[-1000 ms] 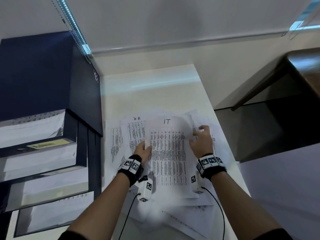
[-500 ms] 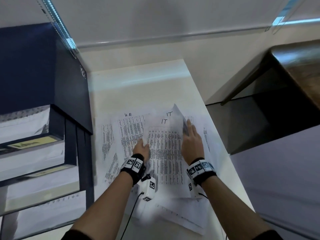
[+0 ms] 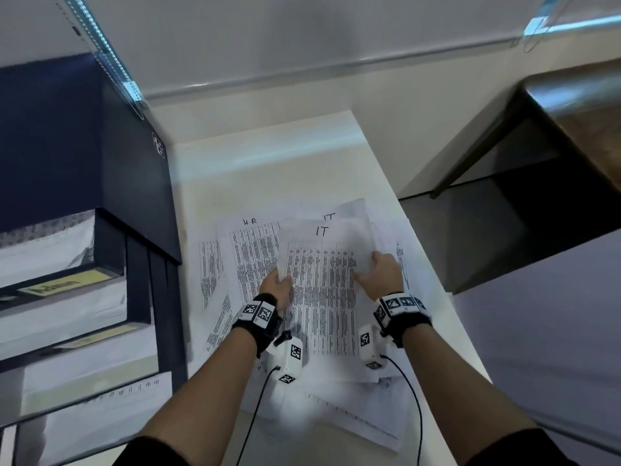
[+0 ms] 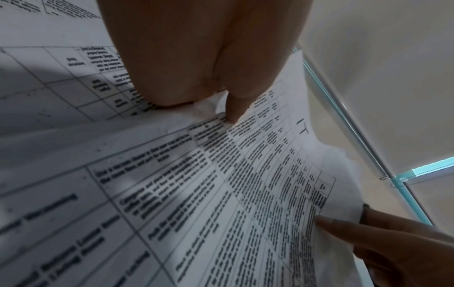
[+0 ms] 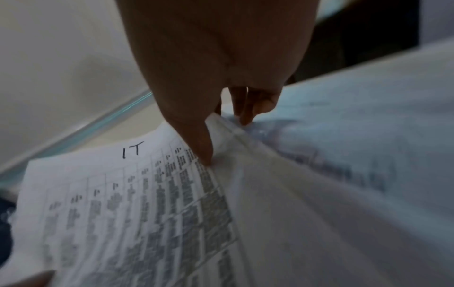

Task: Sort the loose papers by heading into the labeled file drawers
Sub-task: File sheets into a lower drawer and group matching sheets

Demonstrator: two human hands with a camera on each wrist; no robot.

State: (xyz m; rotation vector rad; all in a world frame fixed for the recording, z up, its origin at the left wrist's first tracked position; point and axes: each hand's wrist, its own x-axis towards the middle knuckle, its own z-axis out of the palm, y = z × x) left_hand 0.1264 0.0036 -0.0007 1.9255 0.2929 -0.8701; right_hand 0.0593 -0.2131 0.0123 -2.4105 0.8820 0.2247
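A printed sheet headed "IT" (image 3: 319, 280) lies on top of a spread of loose papers on the white table (image 3: 268, 163). My left hand (image 3: 279, 287) pinches its left edge, thumb on top (image 4: 236, 108). My right hand (image 3: 376, 274) pinches its right edge, thumb on the print (image 5: 199, 143), fingers curled underneath. A second "IT" sheet (image 3: 336, 213) peeks out behind it, and an "HR" sheet (image 3: 252, 243) lies to the left. The dark file drawer unit (image 3: 84, 230) stands at the left with its drawers pulled out.
Several more printed sheets (image 3: 353, 415) lie under my wrists toward the near table edge. A yellow label (image 3: 64, 284) marks the upper drawer front. The table's right edge drops to the floor, with a dark wooden table (image 3: 571, 122) beyond.
My right hand has laid down the sheet it had lifted on edge and now pinches the top "IT" sheet's right edge. My left hand stays at its left edge.
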